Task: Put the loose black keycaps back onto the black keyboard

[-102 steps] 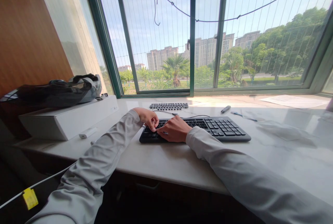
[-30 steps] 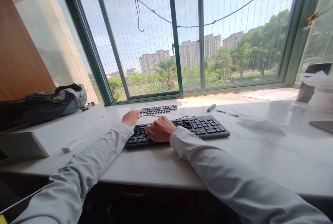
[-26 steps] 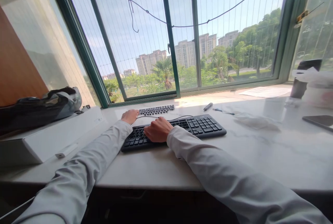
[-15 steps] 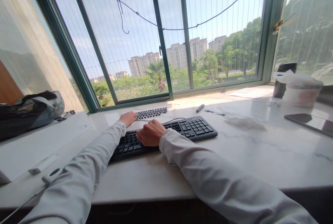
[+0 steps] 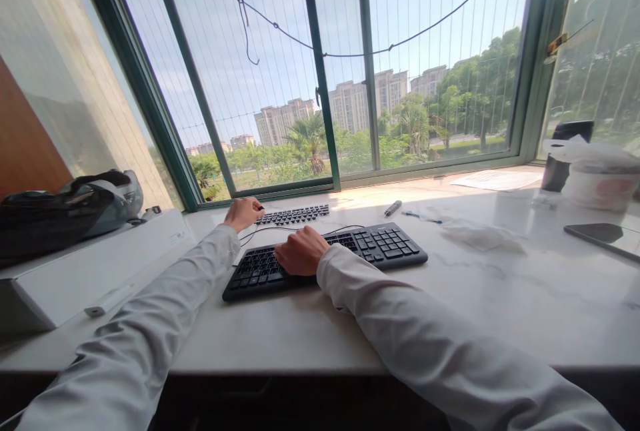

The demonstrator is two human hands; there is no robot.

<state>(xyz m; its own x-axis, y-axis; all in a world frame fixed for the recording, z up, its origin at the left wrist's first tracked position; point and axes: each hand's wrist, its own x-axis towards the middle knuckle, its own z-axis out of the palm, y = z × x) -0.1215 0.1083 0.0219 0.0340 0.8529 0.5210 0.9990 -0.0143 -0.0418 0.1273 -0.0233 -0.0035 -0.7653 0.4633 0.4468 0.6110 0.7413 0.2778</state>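
A black keyboard [image 5: 395, 244] lies at a slant on the white tabletop, with a number pad at its right end. My right hand [image 5: 303, 251] rests on the middle of it, fingers curled down among the keys; what they grip, if anything, is hidden. Beyond the keyboard, loose black keycaps [image 5: 295, 215] lie in several neat rows. At the left end of these rows is my left hand [image 5: 243, 213], raised slightly, with a small black keycap [image 5: 261, 209] pinched between thumb and fingertips.
A pen-like grey tool [image 5: 393, 208], a thin blue tool [image 5: 420, 216] and a clear plastic bag [image 5: 483, 236] lie right of the keycaps. A tablet [image 5: 603, 237] and a bagged tub [image 5: 600, 181] stand farther right. A white box [image 5: 100, 271] carries a dark bag [image 5: 70, 211] at left.
My left hand has lifted a little off the left end of the keycap rows, and a dark keycap now shows at its fingertips. My right hand stays on the keyboard. The view has shifted slightly.
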